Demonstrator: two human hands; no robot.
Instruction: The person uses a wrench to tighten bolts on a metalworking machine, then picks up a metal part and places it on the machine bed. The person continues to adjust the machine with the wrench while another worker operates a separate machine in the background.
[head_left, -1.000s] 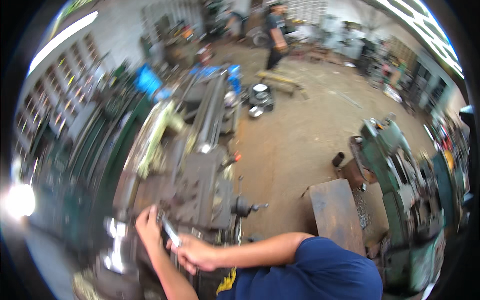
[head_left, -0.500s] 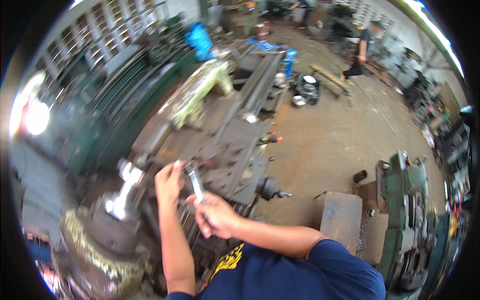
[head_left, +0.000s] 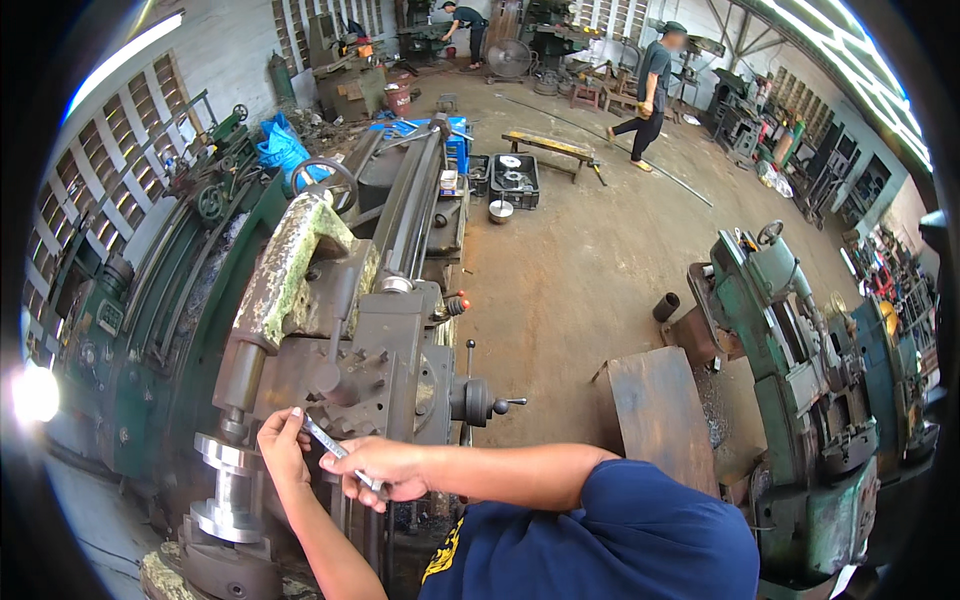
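My right hand (head_left: 385, 467) is closed around a slim, straight silver hand tool (head_left: 328, 440), which slants up and left. Its exact kind cannot be made out. At the tool's upper end is my left hand (head_left: 285, 445), thumb and fingers pinched together; whether they hold that end or something small is hidden. Both hands are over a large lathe, close to its dark square tool post (head_left: 340, 385). Left of my left hand, a shiny stepped metal workpiece (head_left: 226, 490) sits between the chuck (head_left: 228, 568) and the tailstock (head_left: 290, 280).
A crank handle (head_left: 485, 402) juts from the lathe's right side. Another green lathe (head_left: 150, 300) stands to the left, and green machines (head_left: 790, 350) to the right beside a metal box (head_left: 655, 410). Farther off, a person (head_left: 655, 95) walks near a yellow bench (head_left: 548, 147); another bends at the back.
The view has shifted and sharpened, showing more of the far workshop. Both hands appear lower and farther left, still close together at the tool. The person on the right has moved in the picture.
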